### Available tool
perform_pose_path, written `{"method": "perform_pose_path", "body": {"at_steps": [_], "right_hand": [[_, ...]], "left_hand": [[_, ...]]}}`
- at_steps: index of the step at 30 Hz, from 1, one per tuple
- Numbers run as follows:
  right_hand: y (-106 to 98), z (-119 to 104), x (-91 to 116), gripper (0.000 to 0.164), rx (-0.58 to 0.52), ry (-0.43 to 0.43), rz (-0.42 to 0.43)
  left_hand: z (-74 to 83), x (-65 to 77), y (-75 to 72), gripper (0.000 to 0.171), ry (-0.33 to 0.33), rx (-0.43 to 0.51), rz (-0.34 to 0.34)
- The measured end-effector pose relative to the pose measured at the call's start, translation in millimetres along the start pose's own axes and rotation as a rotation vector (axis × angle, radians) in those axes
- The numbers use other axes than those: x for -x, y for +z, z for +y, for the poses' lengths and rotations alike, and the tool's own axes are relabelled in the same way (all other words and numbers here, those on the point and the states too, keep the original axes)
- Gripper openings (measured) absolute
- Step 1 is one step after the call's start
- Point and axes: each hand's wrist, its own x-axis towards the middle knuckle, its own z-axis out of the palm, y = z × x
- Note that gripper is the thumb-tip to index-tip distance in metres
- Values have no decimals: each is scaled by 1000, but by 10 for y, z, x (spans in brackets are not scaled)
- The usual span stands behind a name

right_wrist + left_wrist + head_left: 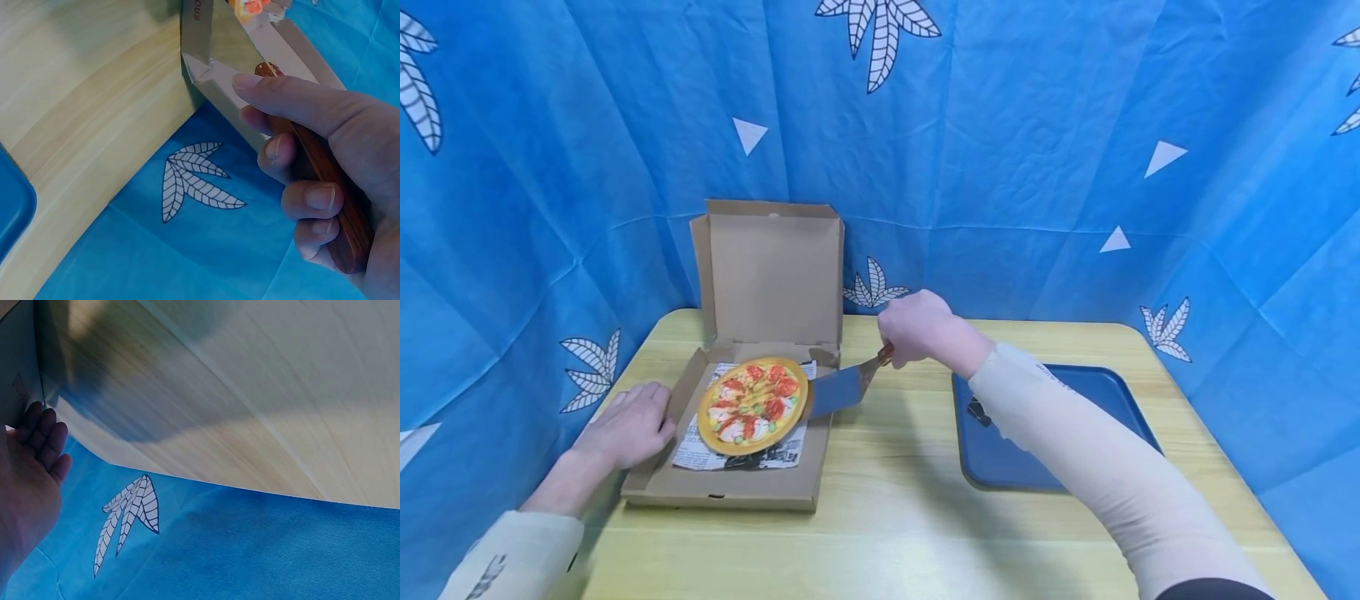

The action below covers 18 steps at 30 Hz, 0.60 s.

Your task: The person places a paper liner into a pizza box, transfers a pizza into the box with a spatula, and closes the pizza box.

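Observation:
My right hand (917,329) grips the brown wooden handle (325,187) of a spatula. Its flat metal blade (837,392) points left, its front edge meeting the right rim of a round pizza (752,404). How far the blade reaches beneath the pizza is hidden. The pizza is over printed paper (700,450) inside an open cardboard pizza box (760,498); whether it is slightly raised I cannot tell. My left hand (628,425) rests against the box's left wall. In the left wrist view its fingers (47,440) are loosely bent beside the box's outer side.
The box lid (777,279) stands upright at the back. A blue tray (1015,467) lies on the right of the wooden table (895,533), partly under my right forearm, with a small black item (977,412) on it. Blue patterned cloth (1030,150) hangs behind and at the sides.

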Motion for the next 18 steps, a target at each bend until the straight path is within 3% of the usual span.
{"method": "perform_pose_path", "body": {"at_steps": [18], "right_hand": [[17,145,162,19,-40,32,-5]], "left_hand": [[-21,-5,8,30,-6,4,-14]]}}
